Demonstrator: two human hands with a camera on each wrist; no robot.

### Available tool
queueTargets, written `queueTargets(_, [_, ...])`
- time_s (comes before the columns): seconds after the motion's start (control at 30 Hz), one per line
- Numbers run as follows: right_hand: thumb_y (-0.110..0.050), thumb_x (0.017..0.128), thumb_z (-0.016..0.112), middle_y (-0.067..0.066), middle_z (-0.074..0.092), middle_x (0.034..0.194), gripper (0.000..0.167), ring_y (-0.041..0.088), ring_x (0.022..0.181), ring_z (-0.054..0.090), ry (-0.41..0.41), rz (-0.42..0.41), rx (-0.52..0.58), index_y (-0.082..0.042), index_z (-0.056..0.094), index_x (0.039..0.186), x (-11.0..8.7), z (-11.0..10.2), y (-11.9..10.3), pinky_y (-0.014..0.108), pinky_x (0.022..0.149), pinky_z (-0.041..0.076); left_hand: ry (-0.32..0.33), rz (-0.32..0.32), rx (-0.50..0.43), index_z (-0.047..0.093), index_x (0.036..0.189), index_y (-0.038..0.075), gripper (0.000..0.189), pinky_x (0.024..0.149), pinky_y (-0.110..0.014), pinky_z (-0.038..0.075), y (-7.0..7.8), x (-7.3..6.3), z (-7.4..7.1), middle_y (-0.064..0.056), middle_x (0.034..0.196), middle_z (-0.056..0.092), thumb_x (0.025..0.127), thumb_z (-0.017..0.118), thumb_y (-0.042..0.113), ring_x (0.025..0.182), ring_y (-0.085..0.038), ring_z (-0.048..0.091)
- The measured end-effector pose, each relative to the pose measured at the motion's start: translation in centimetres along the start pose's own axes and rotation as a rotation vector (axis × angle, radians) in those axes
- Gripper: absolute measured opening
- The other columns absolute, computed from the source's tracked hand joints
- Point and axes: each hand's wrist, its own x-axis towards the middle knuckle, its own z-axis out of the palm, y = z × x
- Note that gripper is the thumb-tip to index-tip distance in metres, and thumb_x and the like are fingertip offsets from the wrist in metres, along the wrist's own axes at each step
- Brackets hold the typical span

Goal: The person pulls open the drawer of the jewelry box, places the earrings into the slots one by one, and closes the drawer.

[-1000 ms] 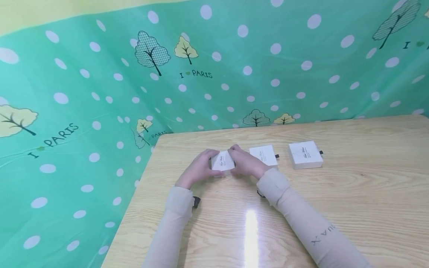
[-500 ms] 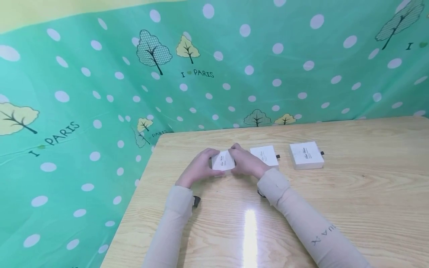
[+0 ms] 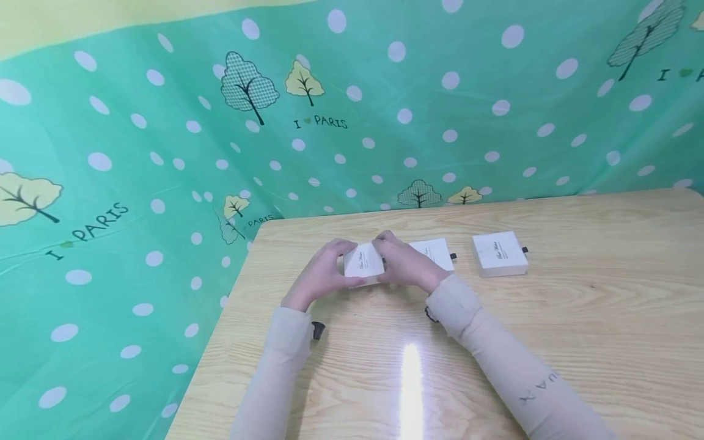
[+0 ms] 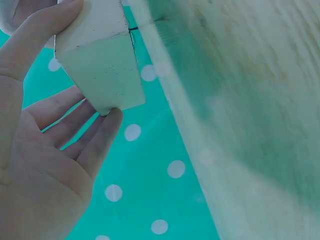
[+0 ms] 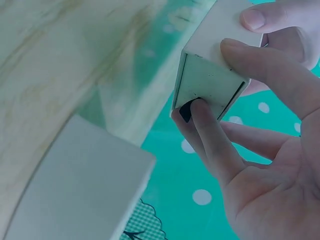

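A small white box [image 3: 363,260] with dark script on its top is held between both hands. My left hand [image 3: 323,275] grips its left end, with the thumb [image 4: 52,20] along the near side and fingertips on the far edge. My right hand [image 3: 406,264] holds the right end, thumb on the near side. In the right wrist view, its fingers touch a black pull tab [image 5: 187,110] on the box's end face. Beside the right hand, a second white box [image 3: 437,249] lies on the table, partly hidden by that hand.
A third white box [image 3: 499,252] with a black tab lies farther right on the wooden table [image 3: 605,318]. A green dotted cloth [image 3: 352,122] hangs behind the table and along its left side. Light glares off the near tabletop.
Both hands have shifted slightly, and the held box sits a little higher and more tilted. A dark spot now shows at its right end. The other boxes lie as before.
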Motion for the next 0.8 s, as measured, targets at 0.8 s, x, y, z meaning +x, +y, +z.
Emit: queueTargets(0.8, [-0.003, 0.08, 0.08, 0.024, 0.039, 0.144, 0.069, 0.037, 0.114, 0.063, 0.043, -0.052, 0.072, 0.007, 0.047, 0.139, -5.9, -4.2, 0.3, 0.037, 0.093, 0.057, 0.037, 0.179, 0.013, 0.055, 0.138, 0.007, 0.077, 0.108, -0.04, 0.045, 5.3, -0.6, -0.1, -0.004, 0.138, 0.054, 0.074, 0.088, 0.034, 0.126, -0.021, 0.051])
